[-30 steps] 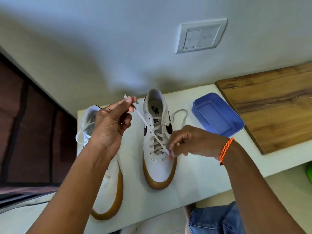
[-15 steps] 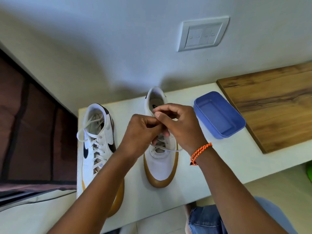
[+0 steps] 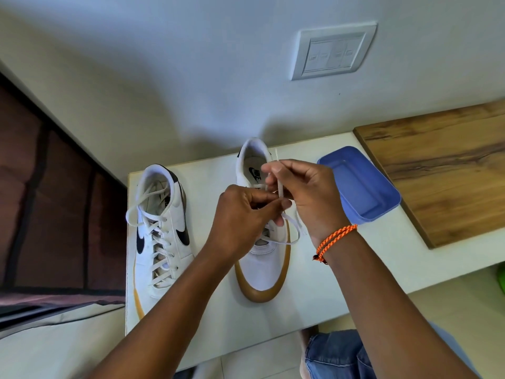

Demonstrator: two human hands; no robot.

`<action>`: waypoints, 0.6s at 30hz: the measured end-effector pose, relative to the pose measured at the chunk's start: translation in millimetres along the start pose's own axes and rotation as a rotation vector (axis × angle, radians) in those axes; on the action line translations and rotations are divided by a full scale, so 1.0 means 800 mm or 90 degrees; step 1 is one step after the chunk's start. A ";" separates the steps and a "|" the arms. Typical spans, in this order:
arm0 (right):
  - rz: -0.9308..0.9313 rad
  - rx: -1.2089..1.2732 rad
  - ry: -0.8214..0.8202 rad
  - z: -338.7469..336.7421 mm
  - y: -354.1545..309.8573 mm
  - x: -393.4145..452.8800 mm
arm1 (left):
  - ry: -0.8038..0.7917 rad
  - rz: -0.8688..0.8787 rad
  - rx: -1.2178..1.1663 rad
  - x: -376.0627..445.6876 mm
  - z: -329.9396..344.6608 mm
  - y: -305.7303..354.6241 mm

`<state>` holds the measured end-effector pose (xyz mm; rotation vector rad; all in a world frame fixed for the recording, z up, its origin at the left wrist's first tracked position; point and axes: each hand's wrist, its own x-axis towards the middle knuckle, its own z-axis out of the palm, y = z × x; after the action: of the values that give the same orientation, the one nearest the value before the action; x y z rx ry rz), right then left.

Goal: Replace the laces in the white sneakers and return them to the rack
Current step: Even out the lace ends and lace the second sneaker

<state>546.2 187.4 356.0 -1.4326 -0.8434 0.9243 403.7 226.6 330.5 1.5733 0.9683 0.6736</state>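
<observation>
Two white sneakers with gum soles and black swooshes stand on a white table (image 3: 314, 302), toes toward me. The left sneaker (image 3: 161, 236) is laced, its lace ends loose around the collar. Over the right sneaker (image 3: 263, 272) both my hands meet. My left hand (image 3: 240, 222) pinches one end of the white lace (image 3: 293, 236) between thumb and fingers. My right hand (image 3: 306, 198), with an orange cord bracelet at the wrist, holds the other lace end upright. A loop of lace hangs to the right of the shoe. The shoe's eyelets are mostly hidden by my hands.
A blue plastic lid or shallow box (image 3: 360, 184) lies just right of the right sneaker. A wooden board (image 3: 442, 170) covers the table's far right. A wall with a switch plate (image 3: 333, 51) rises behind. A dark sofa (image 3: 54, 214) sits at left.
One second ago my hands were apart, pulling the lace taut across the right sneaker. They have come together above its tongue and hold both lace ends close.
</observation>
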 end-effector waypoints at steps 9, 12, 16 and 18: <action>-0.135 -0.155 0.100 -0.004 0.004 0.002 | -0.311 0.016 0.001 -0.012 0.017 0.006; -0.153 -0.216 0.089 -0.004 0.010 0.002 | -0.376 -0.036 0.019 -0.010 0.008 0.008; -0.195 -0.392 0.051 0.000 0.022 0.002 | -0.159 -0.048 0.083 0.002 -0.022 0.005; -0.221 -0.484 0.037 0.004 0.027 0.001 | -0.033 -0.045 0.122 0.008 -0.038 0.002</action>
<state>543.5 188.2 334.1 -1.8496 -1.4351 0.2882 382.0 247.1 338.5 1.7069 1.0704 0.5004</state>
